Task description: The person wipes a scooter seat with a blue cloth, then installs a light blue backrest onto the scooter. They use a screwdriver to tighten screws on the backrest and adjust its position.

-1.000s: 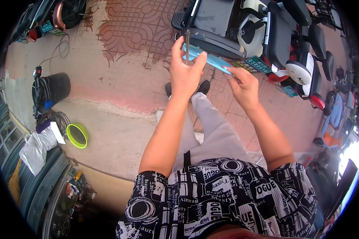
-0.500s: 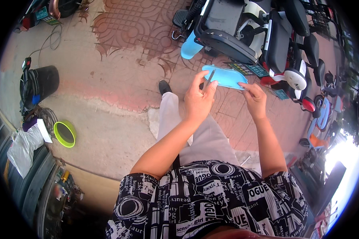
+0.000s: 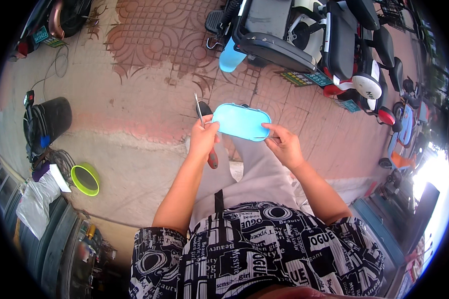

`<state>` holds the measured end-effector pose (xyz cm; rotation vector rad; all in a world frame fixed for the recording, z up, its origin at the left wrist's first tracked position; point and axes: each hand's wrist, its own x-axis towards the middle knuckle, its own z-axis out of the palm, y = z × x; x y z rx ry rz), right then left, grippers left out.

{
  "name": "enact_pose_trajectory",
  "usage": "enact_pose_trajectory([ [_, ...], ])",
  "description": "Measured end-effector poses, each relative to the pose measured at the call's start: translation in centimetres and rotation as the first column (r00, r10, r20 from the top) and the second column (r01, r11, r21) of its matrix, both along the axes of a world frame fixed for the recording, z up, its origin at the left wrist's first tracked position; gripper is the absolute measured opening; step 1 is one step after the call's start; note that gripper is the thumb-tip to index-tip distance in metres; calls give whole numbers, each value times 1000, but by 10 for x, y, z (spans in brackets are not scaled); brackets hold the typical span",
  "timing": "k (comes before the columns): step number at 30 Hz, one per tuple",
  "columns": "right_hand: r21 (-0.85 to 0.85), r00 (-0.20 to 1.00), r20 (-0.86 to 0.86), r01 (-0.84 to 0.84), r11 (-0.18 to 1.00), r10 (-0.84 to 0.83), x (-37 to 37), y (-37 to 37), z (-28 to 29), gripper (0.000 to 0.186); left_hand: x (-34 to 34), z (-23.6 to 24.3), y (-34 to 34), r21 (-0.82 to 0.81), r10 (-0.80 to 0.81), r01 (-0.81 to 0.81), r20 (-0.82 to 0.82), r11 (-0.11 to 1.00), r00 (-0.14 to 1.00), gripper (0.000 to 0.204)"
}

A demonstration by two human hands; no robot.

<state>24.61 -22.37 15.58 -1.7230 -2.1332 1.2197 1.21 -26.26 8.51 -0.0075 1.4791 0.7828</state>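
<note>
A light blue oval plastic panel point(image 3: 240, 122) with a raised rim is held up flat in front of my legs. My left hand point(image 3: 204, 137) grips its left end. The same hand also holds a screwdriver point(image 3: 212, 158), its red and dark handle below the fingers and its metal shaft pointing away from me, beside the panel. My right hand point(image 3: 284, 147) pinches the panel's right end between thumb and fingers. A thin dark line by those fingertips is too small to make out.
Parked electric scooters point(image 3: 279, 50) stand at the far right, one with a light blue part point(image 3: 232, 57) hanging low. On the left are a black bucket point(image 3: 55, 119), a yellow-green bucket point(image 3: 85, 179) and a white plastic bag point(image 3: 35, 207). Patterned paving point(image 3: 154, 40) lies ahead.
Both hands have drawn the panel closer and to the left, and its face has turned up toward me. The screwdriver has swung from over the panel to beside its left end.
</note>
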Motion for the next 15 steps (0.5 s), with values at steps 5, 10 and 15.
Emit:
enact_pose_trajectory([
  [5, -242, 955, -12, 284, 928, -296, 8, -15, 2, 36, 0, 1, -12, -17, 11, -10, 35, 1000, 999, 44],
  [10, -570, 751, -38, 525, 632, -659, 14, -32, -10, 27, 11, 14, -14, 4, -43, 43, -45, 999, 998, 43],
  [15, -708, 633, -69, 513, 485, -771, 30, -38, -5, 24, 28, 23, -16, 68, -81, 87, -86, 994, 993, 44],
])
